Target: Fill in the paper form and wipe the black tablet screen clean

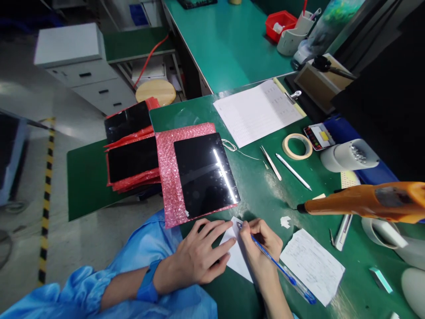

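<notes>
Gripping a slim blue pen (pixel 282 269) between thumb and fingers, the right hand (pixel 268 239) holds its tip at a narrow white paper slip (pixel 240 260) just on the near side of the glossy black rectangular panel (pixel 204 177). The left hand (pixel 203 253) lies palm down — fingers slightly parted — across the slip's left side. Right of the panel and nearer the person is a handwritten white sheet (pixel 312 266); farther right, an orange elongated handheld tool (pixel 358 201). Also right of the panel lie silver tweezers (pixel 271 164) and a beige tape roll (pixel 299 155). Beneath the panel is shiny pink bubble wrap (pixel 168 177); left of it — black panels in red wrapping (pixel 133 161).
</notes>
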`<move>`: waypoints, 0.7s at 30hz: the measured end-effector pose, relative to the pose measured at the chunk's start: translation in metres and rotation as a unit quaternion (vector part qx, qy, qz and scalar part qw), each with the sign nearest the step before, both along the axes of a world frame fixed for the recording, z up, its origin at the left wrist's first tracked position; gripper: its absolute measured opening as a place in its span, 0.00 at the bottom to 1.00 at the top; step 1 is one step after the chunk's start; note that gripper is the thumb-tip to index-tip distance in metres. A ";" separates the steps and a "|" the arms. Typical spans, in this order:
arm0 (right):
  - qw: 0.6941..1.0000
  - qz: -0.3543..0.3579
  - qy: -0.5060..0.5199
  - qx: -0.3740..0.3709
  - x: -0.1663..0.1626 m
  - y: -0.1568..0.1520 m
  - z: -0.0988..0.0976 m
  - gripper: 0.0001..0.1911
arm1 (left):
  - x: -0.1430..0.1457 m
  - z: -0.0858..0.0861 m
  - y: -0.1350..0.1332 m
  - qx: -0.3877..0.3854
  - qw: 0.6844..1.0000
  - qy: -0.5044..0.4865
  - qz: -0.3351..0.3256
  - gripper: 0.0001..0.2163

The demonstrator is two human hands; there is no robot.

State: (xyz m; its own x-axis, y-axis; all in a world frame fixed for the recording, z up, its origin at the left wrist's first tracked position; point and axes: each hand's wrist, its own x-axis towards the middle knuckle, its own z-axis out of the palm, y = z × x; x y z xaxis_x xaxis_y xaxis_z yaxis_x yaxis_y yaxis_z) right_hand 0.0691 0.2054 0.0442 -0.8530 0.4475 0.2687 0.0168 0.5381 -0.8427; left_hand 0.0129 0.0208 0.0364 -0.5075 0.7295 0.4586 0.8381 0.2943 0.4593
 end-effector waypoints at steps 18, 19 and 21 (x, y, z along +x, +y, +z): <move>0.999 0.021 0.016 0.026 -0.003 0.004 0.001 0.21 | -0.001 0.004 -0.001 -0.001 1.000 0.011 -0.004 0.13; 0.999 0.022 0.018 0.039 -0.002 0.004 0.000 0.22 | -0.001 0.004 -0.001 -0.001 1.000 0.012 -0.005 0.14; 0.999 0.025 0.014 0.046 -0.002 0.003 -0.001 0.21 | -0.001 0.004 -0.001 -0.001 1.000 0.011 -0.005 0.14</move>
